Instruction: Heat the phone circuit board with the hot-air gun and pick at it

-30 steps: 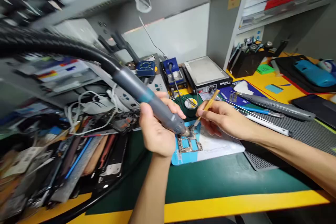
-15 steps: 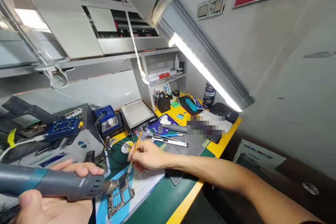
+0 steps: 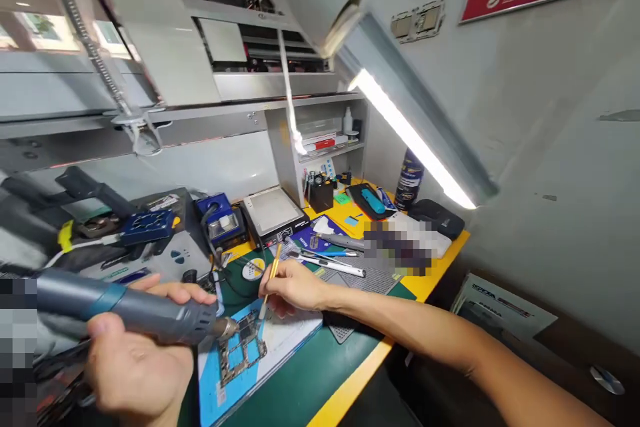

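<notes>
My left hand (image 3: 143,357) is wrapped round a grey hot air gun (image 3: 150,313) with a teal band. Its metal nozzle points at a phone circuit board (image 3: 243,357), which has several openings through it. The board lies on a blue-and-white box or pad (image 3: 285,340). Between the fingertips of my right hand (image 3: 295,287) is a slim golden-handled brush (image 3: 273,270), held upright at a slant. The brush's pale tip comes down at the board's upper right edge, close to the nozzle; whether it touches, I cannot tell.
Behind my hands are a flat heating plate (image 3: 277,213) and a blue soldering-iron stand (image 3: 217,220). Pens and a knife (image 3: 340,265) lie on a grey perforated mat (image 3: 385,270). A lit tube lamp (image 3: 415,133) hangs overhead. A spray can (image 3: 409,180) stands near the wall.
The whole view has shifted, so things appear farther right. Both hands keep their holds on the hot air gun and the brush, and the board stays on the pad.
</notes>
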`<act>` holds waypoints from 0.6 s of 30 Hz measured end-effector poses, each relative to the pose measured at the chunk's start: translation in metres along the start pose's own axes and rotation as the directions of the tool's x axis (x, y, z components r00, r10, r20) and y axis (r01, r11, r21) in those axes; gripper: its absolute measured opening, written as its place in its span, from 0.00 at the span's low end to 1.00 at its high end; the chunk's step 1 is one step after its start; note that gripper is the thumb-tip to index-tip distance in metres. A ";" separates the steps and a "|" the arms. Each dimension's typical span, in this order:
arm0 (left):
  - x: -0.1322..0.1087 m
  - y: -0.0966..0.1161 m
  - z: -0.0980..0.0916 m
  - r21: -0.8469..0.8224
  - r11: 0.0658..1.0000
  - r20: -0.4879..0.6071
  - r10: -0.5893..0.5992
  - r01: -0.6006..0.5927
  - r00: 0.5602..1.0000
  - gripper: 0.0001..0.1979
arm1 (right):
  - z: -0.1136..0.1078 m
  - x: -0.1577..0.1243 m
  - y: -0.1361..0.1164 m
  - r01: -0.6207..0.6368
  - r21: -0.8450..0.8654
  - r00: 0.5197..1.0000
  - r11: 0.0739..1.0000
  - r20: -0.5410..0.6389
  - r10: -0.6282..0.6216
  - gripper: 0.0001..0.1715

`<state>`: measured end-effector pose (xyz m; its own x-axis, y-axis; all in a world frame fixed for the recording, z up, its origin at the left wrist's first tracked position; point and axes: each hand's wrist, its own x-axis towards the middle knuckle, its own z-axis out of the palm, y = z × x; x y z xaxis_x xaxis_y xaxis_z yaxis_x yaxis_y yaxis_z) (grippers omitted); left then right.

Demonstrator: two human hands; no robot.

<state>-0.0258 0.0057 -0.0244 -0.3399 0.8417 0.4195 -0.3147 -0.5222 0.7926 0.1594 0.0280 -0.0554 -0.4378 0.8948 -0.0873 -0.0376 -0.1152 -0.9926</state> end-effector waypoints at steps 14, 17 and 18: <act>-0.003 0.001 0.006 0.045 0.997 0.064 0.063 -0.066 0.996 0.22 | 0.001 -0.007 0.000 0.045 0.037 0.998 0.998 -0.044 -0.043 0.10; -0.005 0.003 0.007 0.040 0.997 0.073 0.056 -0.059 0.996 0.22 | 0.000 -0.008 -0.002 0.055 0.022 0.997 0.998 -0.049 -0.054 0.09; -0.005 0.003 0.007 0.042 0.997 0.073 0.056 -0.059 0.996 0.22 | 0.000 -0.008 -0.003 0.053 0.016 0.997 0.998 -0.049 -0.052 0.09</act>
<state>-0.0190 0.0005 -0.0210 -0.2914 0.8189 0.4944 -0.2567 -0.5648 0.7843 0.1634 0.0209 -0.0522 -0.3904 0.9198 -0.0394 -0.0747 -0.0743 -0.9944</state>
